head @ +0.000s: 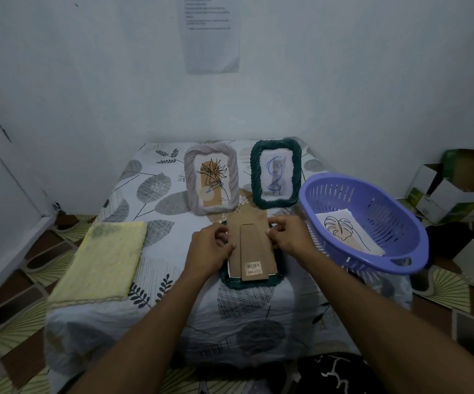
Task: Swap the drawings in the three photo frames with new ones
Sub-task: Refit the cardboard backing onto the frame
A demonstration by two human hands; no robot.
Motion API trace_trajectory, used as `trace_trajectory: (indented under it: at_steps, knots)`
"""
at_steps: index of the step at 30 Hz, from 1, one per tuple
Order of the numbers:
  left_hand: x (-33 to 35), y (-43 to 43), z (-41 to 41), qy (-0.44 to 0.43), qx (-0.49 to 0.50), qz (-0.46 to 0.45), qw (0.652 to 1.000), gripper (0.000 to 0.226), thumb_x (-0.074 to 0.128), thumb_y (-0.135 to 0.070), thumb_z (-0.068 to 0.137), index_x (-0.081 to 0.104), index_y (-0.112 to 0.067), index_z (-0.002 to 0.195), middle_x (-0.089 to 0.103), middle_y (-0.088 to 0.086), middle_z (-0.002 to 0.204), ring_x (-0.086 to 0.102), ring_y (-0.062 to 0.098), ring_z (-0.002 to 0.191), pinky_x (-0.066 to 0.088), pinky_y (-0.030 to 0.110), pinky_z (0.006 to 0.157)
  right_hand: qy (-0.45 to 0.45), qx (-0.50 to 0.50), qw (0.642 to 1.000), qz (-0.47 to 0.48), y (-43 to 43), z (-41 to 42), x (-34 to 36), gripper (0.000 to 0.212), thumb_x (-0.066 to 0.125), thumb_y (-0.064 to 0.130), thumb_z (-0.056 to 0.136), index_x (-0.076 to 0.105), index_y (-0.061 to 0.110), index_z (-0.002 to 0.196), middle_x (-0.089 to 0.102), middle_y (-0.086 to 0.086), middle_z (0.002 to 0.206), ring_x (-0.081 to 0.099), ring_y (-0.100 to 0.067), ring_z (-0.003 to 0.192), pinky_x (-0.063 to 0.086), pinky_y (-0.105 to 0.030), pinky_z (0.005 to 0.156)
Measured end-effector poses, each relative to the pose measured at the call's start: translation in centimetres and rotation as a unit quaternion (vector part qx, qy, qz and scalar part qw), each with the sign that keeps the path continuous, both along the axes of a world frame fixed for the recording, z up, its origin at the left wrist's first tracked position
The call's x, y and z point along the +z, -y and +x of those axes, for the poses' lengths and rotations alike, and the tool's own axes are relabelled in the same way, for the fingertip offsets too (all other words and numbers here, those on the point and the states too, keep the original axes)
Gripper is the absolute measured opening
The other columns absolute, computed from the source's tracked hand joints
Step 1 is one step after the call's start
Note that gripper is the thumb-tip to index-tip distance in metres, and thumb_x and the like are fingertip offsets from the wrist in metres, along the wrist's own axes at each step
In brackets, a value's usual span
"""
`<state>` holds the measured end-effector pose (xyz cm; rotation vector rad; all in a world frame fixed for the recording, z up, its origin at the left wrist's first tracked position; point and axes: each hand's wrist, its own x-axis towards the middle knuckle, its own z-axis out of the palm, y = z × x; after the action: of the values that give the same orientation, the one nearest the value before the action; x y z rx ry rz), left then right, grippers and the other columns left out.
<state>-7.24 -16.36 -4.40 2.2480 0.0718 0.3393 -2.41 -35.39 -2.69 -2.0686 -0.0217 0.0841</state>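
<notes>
A dark green photo frame (pixel 251 281) lies face down on the table in front of me, its brown cardboard back (pixel 251 245) with a stand strip and barcode label facing up. My left hand (pixel 211 245) pinches the left edge of that back and my right hand (pixel 287 236) pinches its right edge. Behind it a grey rope-rimmed frame (pixel 211 182) with a plant drawing stands upright. Beside that, a second dark green frame (pixel 276 173) stands with a blue scribbled picture. New drawings (pixel 346 233), a leaf sketch on top, lie in the purple basket (pixel 372 268).
The low table (pixel 156 200) wears a leaf-print cloth. A folded yellow cloth (pixel 102 261) lies at its front left. The basket overhangs the right edge. Open cardboard boxes (pixel 454 183) sit on the floor at right, and a printed sheet (pixel 210 32) hangs on the wall.
</notes>
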Motion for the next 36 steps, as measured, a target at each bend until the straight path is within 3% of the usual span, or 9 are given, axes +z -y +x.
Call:
trace_trajectory:
  at_steps: [4, 7, 11, 20, 25, 29, 36]
  knots:
    - [-0.4, -0.2, 0.0, 0.009, 0.016, 0.055, 0.998, 0.034, 0.08, -0.027, 0.072, 0.068, -0.021, 0.104, 0.07, -0.01, 0.084, 0.066, 0.01, 0.085, 0.051, 0.038, 0.089, 0.025, 0.018, 0.998, -0.055, 0.1, 0.0, -0.2, 0.036, 0.063, 0.007, 0.09, 0.062, 0.008, 0.126, 0.072, -0.013, 0.101, 0.065, -0.022, 0.087, 0.056, -0.037, 0.081]
    - [-0.4, -0.2, -0.2, 0.006, 0.023, 0.094, 0.995, 0.035, 0.078, -0.034, 0.073, 0.067, -0.027, 0.105, 0.069, -0.014, 0.085, 0.065, 0.011, 0.094, 0.044, 0.045, 0.095, 0.038, 0.031, 0.994, -0.094, 0.2, 0.0, -0.2, 0.036, 0.062, 0.009, 0.091, 0.062, 0.009, 0.126, 0.072, -0.012, 0.108, 0.06, -0.015, 0.089, 0.051, -0.031, 0.081]
    - [-0.5, -0.4, -0.1, 0.013, 0.021, 0.093, 0.995, 0.035, 0.077, -0.034, 0.073, 0.067, -0.027, 0.106, 0.07, -0.014, 0.087, 0.065, 0.01, 0.094, 0.043, 0.044, 0.096, 0.045, 0.054, 0.99, -0.123, 0.1, 0.1, -0.2, 0.033, 0.061, 0.011, 0.092, 0.064, 0.012, 0.124, 0.073, -0.009, 0.102, 0.061, -0.015, 0.086, 0.046, -0.026, 0.075]
    - [-1.1, -0.5, -0.5, 0.005, 0.017, 0.177, 0.984, 0.035, 0.068, -0.038, 0.082, 0.067, -0.028, 0.115, 0.064, -0.007, 0.116, 0.044, 0.018, 0.118, 0.027, 0.036, 0.09, 0.072, 0.064, 0.972, -0.214, 0.1, -0.1, -1.0, 0.024, 0.064, 0.02, 0.089, 0.069, 0.011, 0.111, 0.073, -0.007, 0.09, 0.065, -0.022, 0.086, 0.054, -0.035, 0.081]
    - [-1.6, -0.3, -0.9, 0.028, 0.019, 0.184, 0.982, 0.029, 0.065, -0.036, 0.083, 0.068, -0.027, 0.111, 0.064, -0.007, 0.113, 0.044, 0.016, 0.114, 0.019, 0.031, 0.081, 0.113, 0.09, 0.953, -0.266, 0.0, -0.6, -1.3, 0.028, 0.066, 0.024, 0.087, 0.068, 0.002, 0.104, 0.069, -0.012, 0.104, 0.064, -0.027, 0.094, 0.054, -0.042, 0.086]
    - [-1.7, -0.2, -1.0, 0.04, 0.017, 0.18, 0.983, 0.028, 0.065, -0.036, 0.084, 0.068, -0.026, 0.11, 0.065, -0.007, 0.112, 0.045, 0.014, 0.112, 0.021, 0.03, 0.081, 0.142, 0.108, 0.941, -0.287, 0.1, -0.9, -1.4, 0.021, 0.063, 0.027, 0.089, 0.069, 0.008, 0.093, 0.061, -0.009, 0.099, 0.06, -0.027, 0.092, 0.05, -0.035, 0.08]
    - [-1.9, -0.1, -0.9, 0.055, 0.023, 0.185, 0.981, 0.031, 0.066, -0.041, 0.082, 0.068, -0.028, 0.11, 0.065, -0.008, 0.111, 0.046, 0.012, 0.109, 0.025, 0.03, 0.082, 0.154, 0.113, 0.942, -0.276, 0.5, -1.0, -1.5, 0.029, 0.06, 0.03, 0.091, 0.068, 0.006, 0.105, 0.061, -0.01, 0.107, 0.056, -0.026, 0.099, 0.048, -0.038, 0.086]
